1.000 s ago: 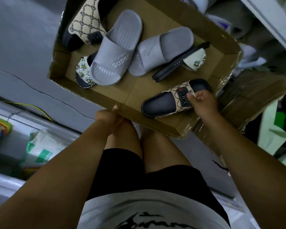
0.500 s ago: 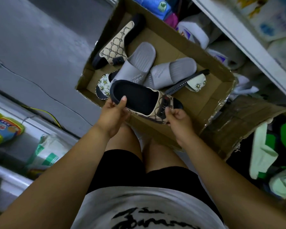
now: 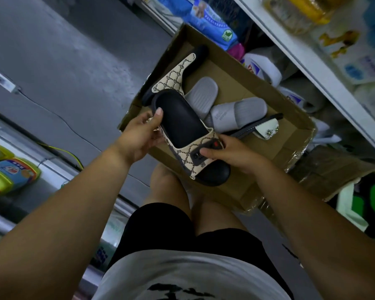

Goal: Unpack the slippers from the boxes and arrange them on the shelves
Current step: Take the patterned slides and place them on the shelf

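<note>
Both my hands hold a black slipper with a beige patterned strap (image 3: 182,126) above the near edge of an open cardboard box (image 3: 290,135). My left hand (image 3: 143,133) grips its heel end, thumb on the footbed. My right hand (image 3: 232,154) pinches the strap near the toe. Inside the box lie a matching patterned slipper (image 3: 178,76), two grey slippers (image 3: 238,113) and a black one on its side with a jewelled white strap (image 3: 266,128).
A white shelf (image 3: 325,79) runs along the right, with packaged goods above and below it. A torn cardboard box (image 3: 333,169) with green and white items sits at right. Grey floor and a cable lie left; colourful packs at the far left.
My right hand lifted the patterned slipper out of the box. My left hand left the box edge and took hold of its heel. The view has tilted up toward the shelf.
</note>
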`<state>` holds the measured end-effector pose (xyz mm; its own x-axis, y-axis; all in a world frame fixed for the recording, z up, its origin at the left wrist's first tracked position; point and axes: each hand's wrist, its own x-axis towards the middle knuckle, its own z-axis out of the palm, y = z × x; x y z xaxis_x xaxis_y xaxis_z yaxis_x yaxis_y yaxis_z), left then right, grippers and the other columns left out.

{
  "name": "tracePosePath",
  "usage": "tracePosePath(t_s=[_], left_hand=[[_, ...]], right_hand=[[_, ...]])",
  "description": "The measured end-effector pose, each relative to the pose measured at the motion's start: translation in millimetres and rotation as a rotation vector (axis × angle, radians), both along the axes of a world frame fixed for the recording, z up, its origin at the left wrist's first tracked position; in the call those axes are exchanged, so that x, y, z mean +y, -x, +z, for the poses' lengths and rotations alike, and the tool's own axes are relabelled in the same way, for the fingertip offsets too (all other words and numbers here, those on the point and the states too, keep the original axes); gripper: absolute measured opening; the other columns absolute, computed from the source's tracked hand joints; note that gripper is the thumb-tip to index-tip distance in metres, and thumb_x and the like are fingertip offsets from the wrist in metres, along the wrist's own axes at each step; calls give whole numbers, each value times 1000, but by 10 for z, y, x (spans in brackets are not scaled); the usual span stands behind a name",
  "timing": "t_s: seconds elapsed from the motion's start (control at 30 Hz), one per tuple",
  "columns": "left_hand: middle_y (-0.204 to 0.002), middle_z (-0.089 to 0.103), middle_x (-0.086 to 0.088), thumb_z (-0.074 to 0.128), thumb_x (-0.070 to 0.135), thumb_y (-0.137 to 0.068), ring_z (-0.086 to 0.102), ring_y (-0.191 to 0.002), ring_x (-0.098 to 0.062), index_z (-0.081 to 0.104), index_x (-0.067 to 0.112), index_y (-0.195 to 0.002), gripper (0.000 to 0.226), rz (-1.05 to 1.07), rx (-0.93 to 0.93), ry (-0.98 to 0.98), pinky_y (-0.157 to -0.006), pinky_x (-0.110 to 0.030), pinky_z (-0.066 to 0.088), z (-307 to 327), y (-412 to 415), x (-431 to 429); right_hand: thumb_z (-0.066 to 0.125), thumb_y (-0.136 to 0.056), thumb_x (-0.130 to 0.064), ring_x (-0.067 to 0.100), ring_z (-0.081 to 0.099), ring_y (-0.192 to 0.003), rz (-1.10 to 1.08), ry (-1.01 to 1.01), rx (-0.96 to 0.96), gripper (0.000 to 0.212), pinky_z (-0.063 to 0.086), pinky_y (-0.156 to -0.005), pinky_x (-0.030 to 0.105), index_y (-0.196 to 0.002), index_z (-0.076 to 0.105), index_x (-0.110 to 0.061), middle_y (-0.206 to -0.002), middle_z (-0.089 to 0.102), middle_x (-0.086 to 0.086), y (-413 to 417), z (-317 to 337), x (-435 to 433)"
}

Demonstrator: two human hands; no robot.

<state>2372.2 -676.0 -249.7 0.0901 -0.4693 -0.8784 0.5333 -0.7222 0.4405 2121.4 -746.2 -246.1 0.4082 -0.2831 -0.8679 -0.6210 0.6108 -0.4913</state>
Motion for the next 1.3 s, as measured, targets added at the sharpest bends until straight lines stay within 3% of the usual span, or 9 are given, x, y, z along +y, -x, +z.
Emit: tracePosePath(t_s=[0.07, 0.2, 0.4, 0.57, 0.73, 0.9, 1.1, 1.23, 1.3], left_hand=[[-91, 68, 0, 65, 48, -91, 64, -90, -20, 60, 17, -110, 37, 53, 81, -6, -90, -45, 60, 19, 49, 24], [-125, 71, -10, 66, 41, -87, 70, -112, -26, 54, 11, -139, 61, 34, 214, -12, -90, -43, 59, 162, 232, 242], [-123, 73, -5, 74, 30, -81, 72, -108, -23, 59, 17, -136, 59, 197, 33, -3, -78, -35, 61, 127, -88, 367], [-120, 74, -5, 77, 32, -78, 73, -105, -21, 61, 15, -135, 62, 338, -34, -96, -77, -35, 61, 26, -532, 426], [-121, 74, -3, 78, 35, -78, 72, -109, -23, 60, 20, -137, 63, 313, -62, -92, -82, -36, 61, -74, -748, 486], [-120, 74, -2, 80, 36, -74, 72, -109, -22, 62, 20, -135, 65, 280, -55, -119, -90, -38, 58, -230, -753, 574], [-114, 76, 1, 82, 38, -72, 74, -103, -21, 64, 22, -130, 63, 256, -74, -157, -87, -38, 58, -260, -680, 569], [-113, 77, 1, 81, 34, -76, 75, -102, -20, 64, 24, -129, 57, 274, -59, -152, -85, -36, 57, -212, -629, 530], [-112, 77, 2, 81, 34, -78, 75, -100, -19, 63, 25, -129, 55, 268, -57, -148, -83, -35, 58, -170, -608, 506]], right_hand=[[83, -83, -31, 8, 66, -111, -110, 26, -17, 36, 52, -104, 36, -116, 67, -28, -117, 72, -10, -84, -36, 17], [85, -82, -34, 15, 68, -115, -237, 31, -50, 46, 52, -106, 45, -122, 68, -22, -119, 74, -4, -419, -131, 67], [78, -70, -70, 15, 67, -115, 9, 8, -100, 73, 53, -103, 41, -125, 68, -24, -119, 74, -6, -1102, -135, -79], [69, -95, -41, 13, 56, -125, -133, 179, 10, 61, 45, -98, 22, -143, 51, -9, -141, 58, 3, -1414, -308, -386], [71, -95, -32, 17, 48, -136, -75, 288, 112, 71, 39, -107, 26, -151, 36, -5, -149, 49, 6, -1588, -665, -716], [69, -97, -26, 19, 55, -127, -117, 179, 148, 58, 44, -106, 30, -144, 43, -5, -134, 59, 5, -1701, -1022, -798], [59, -103, -23, 13, 58, -88, -206, 360, 171, 22, 49, -84, 31, -119, 62, -8, -102, 66, 6, -1668, -1036, -874], [56, -103, -13, -7, 61, -71, -287, 469, 79, 5, 49, -70, 13, -99, 59, -13, -87, 67, -2, -1516, -726, -792], [55, -103, -9, -5, 63, -79, -314, 539, 36, 4, 49, -75, 12, -104, 59, -9, -92, 68, -2, -1395, -526, -746]])
